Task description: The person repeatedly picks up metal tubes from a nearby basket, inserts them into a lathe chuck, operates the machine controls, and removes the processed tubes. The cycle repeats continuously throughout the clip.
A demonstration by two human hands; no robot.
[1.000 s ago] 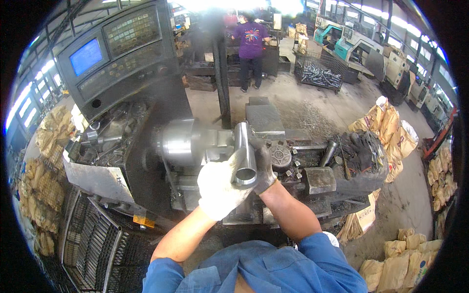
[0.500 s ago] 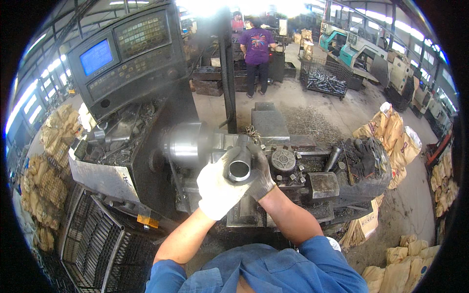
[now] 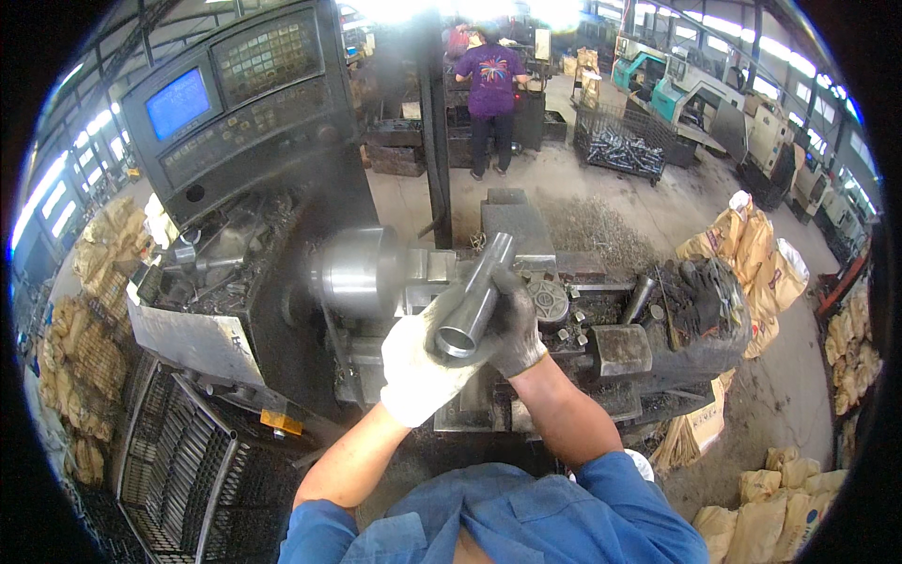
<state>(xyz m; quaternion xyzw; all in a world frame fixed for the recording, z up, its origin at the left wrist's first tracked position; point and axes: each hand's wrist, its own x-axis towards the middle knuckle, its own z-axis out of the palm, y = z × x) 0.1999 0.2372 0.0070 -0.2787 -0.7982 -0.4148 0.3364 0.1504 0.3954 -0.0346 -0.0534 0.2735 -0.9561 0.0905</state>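
Observation:
A short steel tube (image 3: 476, 299) is held in both gloved hands above the lathe bed, its open near end tilted down toward me. My left hand (image 3: 425, 355), in a white glove, closes round the tube's near left side. Along its right side grips my right hand (image 3: 519, 324), in a grey, dirtier glove. Left of the hands, the lathe's round metal chuck (image 3: 362, 271) looks smooth and blurred. Just right of my right hand is the tool turret (image 3: 547, 297), partly covered by that hand.
A control panel (image 3: 230, 94) with a lit blue screen rises at the left. Below it stands a metal mesh cart (image 3: 178, 461). Dark gloves (image 3: 700, 296) lie on the lathe's right end. Woven sacks (image 3: 752, 273) stand at the right. A person in purple (image 3: 491, 85) stands farther back.
The tube has swung from pointing nearly straight at me to a slant, its far end now up and to the right. My right hand has shifted slightly right with it.

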